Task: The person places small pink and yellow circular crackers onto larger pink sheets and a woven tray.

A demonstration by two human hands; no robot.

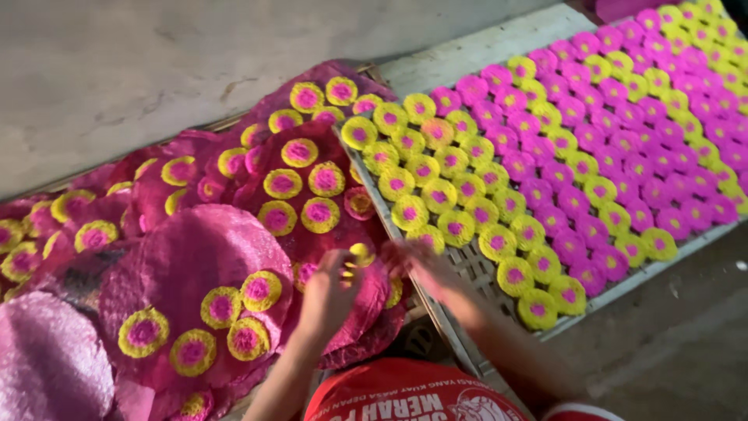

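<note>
left hand point(327, 292) raised, pinching yellow disc point(360, 253) | right hand point(425, 269) blurred, grip unclear | beside tray point(467, 269)

Open passage is found over the bare mesh strip at the near corner of the drying rack point(467, 269). Everything beyond is packed with yellow and pink discs point(545, 164). To the left, the way is blocked by heaped pink sheets point(187, 257).

Lacy, matt yellow-and-pink discs point(456, 226) lie on a woven slatted tray point(467, 269) beside rough grey concrete point(117, 62).
</note>
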